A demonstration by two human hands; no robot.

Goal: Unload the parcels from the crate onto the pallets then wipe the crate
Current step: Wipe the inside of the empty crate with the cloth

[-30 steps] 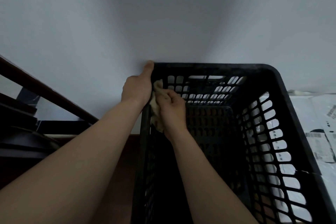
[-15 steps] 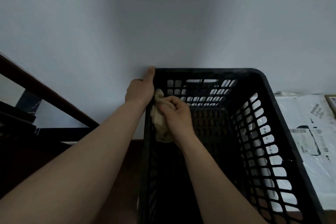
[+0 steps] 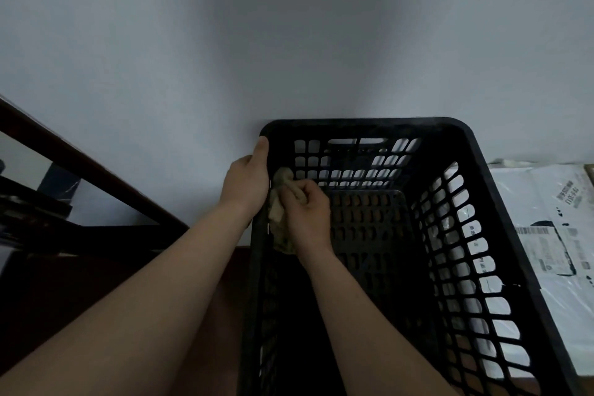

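Reaching in from the bottom edge, two bare forearms run up toward the far left corner of a black plastic crate, which fills the lower right of the view with its lattice walls and perforated bottom. A strip of reddish-brown floor shows between the left forearm and the crate's left wall.

The right hand is inside the crate, its fingers curled tightly round a crumpled beige cloth. It presses the cloth against the inner face of the left wall, just below the rim and close to the far corner. Part of the cloth hangs down below the hand.

The left hand holds the crate from the outside at the same spot, with its thumb lying up along the rim at the corner. Its fingers are hidden, so how far they wrap over the edge cannot be told. The two hands sit just beside each other, with the crate wall and the cloth between them.

To the right of the crate, touching or nearly touching its side, lie white parcels in plastic mailers with printed labels and barcodes.

A dark wooden handrail slants across the left. Beyond the crate's far rim rises a plain pale wall.
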